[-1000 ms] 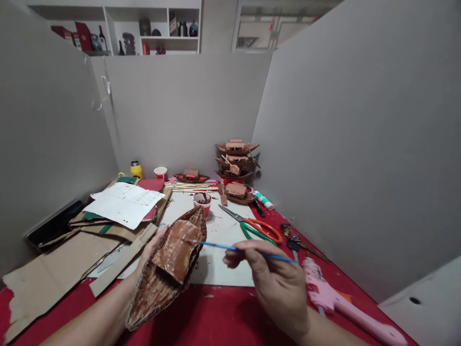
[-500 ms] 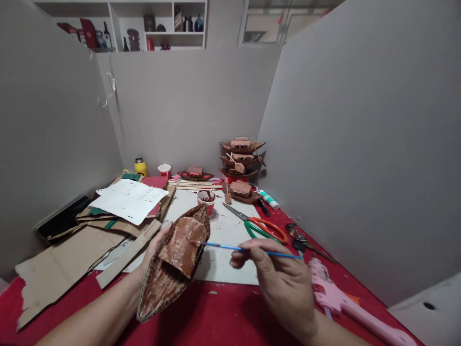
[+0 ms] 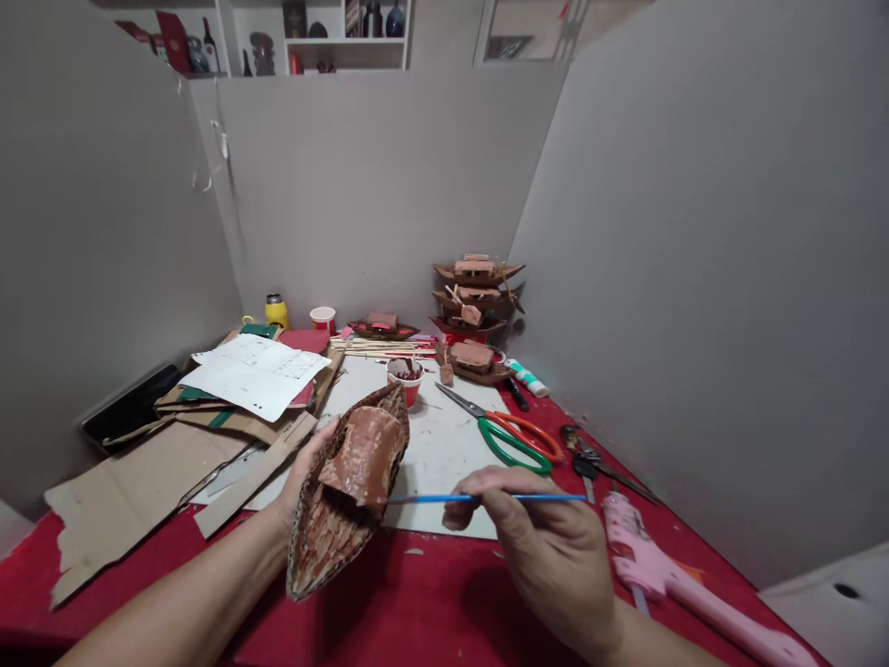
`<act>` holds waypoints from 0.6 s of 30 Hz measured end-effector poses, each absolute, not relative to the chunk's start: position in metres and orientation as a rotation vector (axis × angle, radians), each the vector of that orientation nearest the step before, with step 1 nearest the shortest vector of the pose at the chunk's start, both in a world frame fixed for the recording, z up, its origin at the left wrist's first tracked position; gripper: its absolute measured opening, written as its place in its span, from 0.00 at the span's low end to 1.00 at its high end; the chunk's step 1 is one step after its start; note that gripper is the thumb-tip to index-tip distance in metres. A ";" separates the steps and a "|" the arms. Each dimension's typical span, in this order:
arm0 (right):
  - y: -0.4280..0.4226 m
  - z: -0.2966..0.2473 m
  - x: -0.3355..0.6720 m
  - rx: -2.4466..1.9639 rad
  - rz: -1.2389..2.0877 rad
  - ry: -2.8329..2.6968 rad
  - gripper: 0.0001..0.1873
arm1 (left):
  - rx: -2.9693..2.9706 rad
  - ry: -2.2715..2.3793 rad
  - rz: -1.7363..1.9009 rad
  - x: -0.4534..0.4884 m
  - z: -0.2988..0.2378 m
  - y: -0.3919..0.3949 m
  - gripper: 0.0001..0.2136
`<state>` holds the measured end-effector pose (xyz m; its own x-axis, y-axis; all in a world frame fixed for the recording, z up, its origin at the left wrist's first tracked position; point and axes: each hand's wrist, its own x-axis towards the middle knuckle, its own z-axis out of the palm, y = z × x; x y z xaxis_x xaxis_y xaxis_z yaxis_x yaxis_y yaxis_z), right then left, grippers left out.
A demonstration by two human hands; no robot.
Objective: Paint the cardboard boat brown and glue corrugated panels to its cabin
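Tilting a brown-painted corrugated-cardboard model boat (image 3: 326, 547) above the red tabletop (image 3: 444, 593), the left hand (image 3: 300, 474) clamps its hull, presumably presenting the curved roof to the slim blue paintbrush (image 3: 427, 499), pinched pencil-like, likely for control, between the right hand's (image 3: 542, 551) closed fingers.

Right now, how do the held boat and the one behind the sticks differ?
The held boat is tilted in the left hand; the back boat sits level, unheld. The held boat shows pale flecks; the back boat shows red patches. Both are brown with pointed ends.
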<state>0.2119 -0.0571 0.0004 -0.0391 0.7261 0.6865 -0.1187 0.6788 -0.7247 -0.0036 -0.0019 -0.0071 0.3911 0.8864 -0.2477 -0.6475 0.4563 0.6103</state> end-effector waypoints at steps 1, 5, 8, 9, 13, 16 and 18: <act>-0.056 0.000 0.212 -0.538 0.742 -1.437 0.07 | 0.453 0.603 1.015 -0.002 -0.007 -0.003 0.15; -0.055 0.002 0.212 -0.542 0.769 -1.388 0.07 | 0.429 0.637 1.003 0.002 -0.002 -0.008 0.17; -0.056 0.004 0.210 -0.533 0.717 -1.467 0.07 | 0.421 0.680 0.986 0.005 0.001 -0.012 0.17; -0.056 0.004 0.209 -0.529 0.698 -1.500 0.07 | 0.424 0.688 0.994 0.006 0.001 -0.013 0.17; -0.056 0.006 0.207 -0.546 0.632 -1.582 0.07 | 0.446 0.657 0.994 0.009 0.002 -0.015 0.15; -0.055 0.006 0.207 -0.575 0.590 -1.527 0.07 | 0.446 0.659 0.955 0.011 0.001 -0.016 0.16; -0.056 0.005 0.208 -0.571 0.586 -1.517 0.08 | 0.451 0.689 0.950 0.011 0.001 -0.017 0.17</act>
